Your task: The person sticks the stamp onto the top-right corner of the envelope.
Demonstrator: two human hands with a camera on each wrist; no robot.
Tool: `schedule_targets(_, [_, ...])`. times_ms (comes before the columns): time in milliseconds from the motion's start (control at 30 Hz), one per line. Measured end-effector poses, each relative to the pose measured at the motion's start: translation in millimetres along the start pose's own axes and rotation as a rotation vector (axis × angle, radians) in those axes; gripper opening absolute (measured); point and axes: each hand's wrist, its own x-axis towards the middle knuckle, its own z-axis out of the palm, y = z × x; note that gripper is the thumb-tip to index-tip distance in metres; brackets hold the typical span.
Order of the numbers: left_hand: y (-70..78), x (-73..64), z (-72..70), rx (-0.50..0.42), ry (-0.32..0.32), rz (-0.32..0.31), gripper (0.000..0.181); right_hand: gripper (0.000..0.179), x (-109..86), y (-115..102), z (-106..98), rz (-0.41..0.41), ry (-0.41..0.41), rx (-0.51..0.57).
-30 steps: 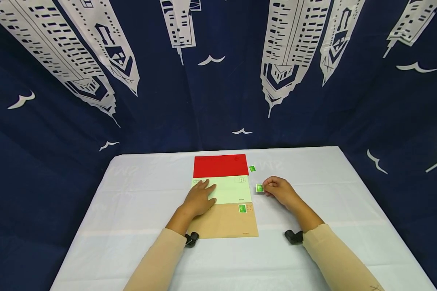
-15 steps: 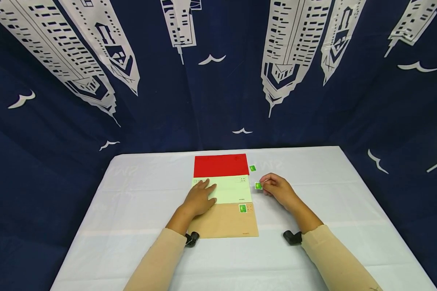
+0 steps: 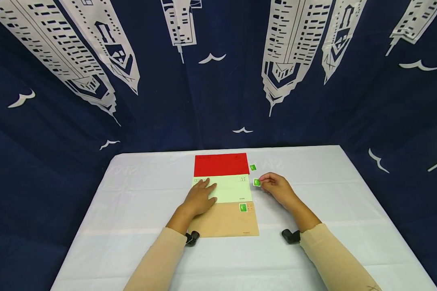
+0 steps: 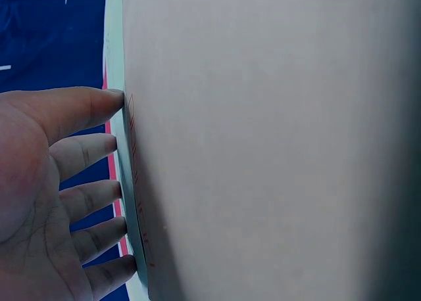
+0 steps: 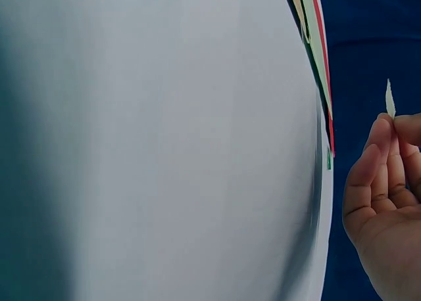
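Note:
Three envelopes lie in a column: a red envelope [image 3: 221, 165] at the back, a pale green envelope [image 3: 231, 190] in the middle and a tan envelope [image 3: 225, 222] in front. My left hand [image 3: 199, 199] rests with spread fingers on the left part of the pale green one. Between thumb and fingertips my right hand [image 3: 278, 188] pinches a green postage stamp [image 3: 256, 182], just right of the pale green envelope's edge. In the right wrist view this stamp [image 5: 390, 98] stands edge-on above the fingertips. Another green stamp [image 3: 243, 207] sits at the tan envelope's upper right, beside its printed box.
A loose green stamp [image 3: 253, 167] lies right of the red envelope. The white-covered table [image 3: 131, 226] extends to both sides. Behind it hangs a dark blue curtain [image 3: 160, 105] with white building prints. Each wrist carries a small black camera.
My right hand has moved slightly left and away from me, bringing the pinched stamp nearer the pale green envelope. The left hand has stayed in place.

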Motion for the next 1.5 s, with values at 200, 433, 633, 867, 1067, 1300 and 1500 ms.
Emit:
schedule_targets(200, [0.1,-0.2,-0.7,-0.005,0.006,0.003,0.057,0.026,11.9,17.6,1.6,0.0,0.019,-0.002])
schedule_targets(433, [0.6,0.2,-0.7,-0.006,0.005,0.006,0.057,0.024,17.3,23.0,5.4,-0.021,0.032,-0.026])
schedule_targets(633, [-0.3,-0.1,-0.1,-0.006,0.012,0.008,0.057,0.028,18.3,18.6,7.3,-0.013,0.023,0.003])
schedule_targets(867, [-1.0,-0.7,0.0,-0.015,0.014,0.015,0.057,0.033,21.7,17.8,8.0,-0.009,0.007,0.012])
schedule_targets(1067, [-1.1,-0.4,-0.1,0.002,0.01,0.016,0.057,0.029,23.7,17.0,9.9,-0.013,0.011,0.006])
schedule_targets(1300, [0.4,-2.7,-2.7,-0.019,0.009,0.009,0.058,0.029,29.8,19.0,13.0,-0.051,0.003,-0.003])
schedule_targets(1500, [0.0,-2.7,-2.9,-0.019,0.004,0.009,0.058,0.028,34.5,20.5,15.1,-0.05,-0.009,-0.009])
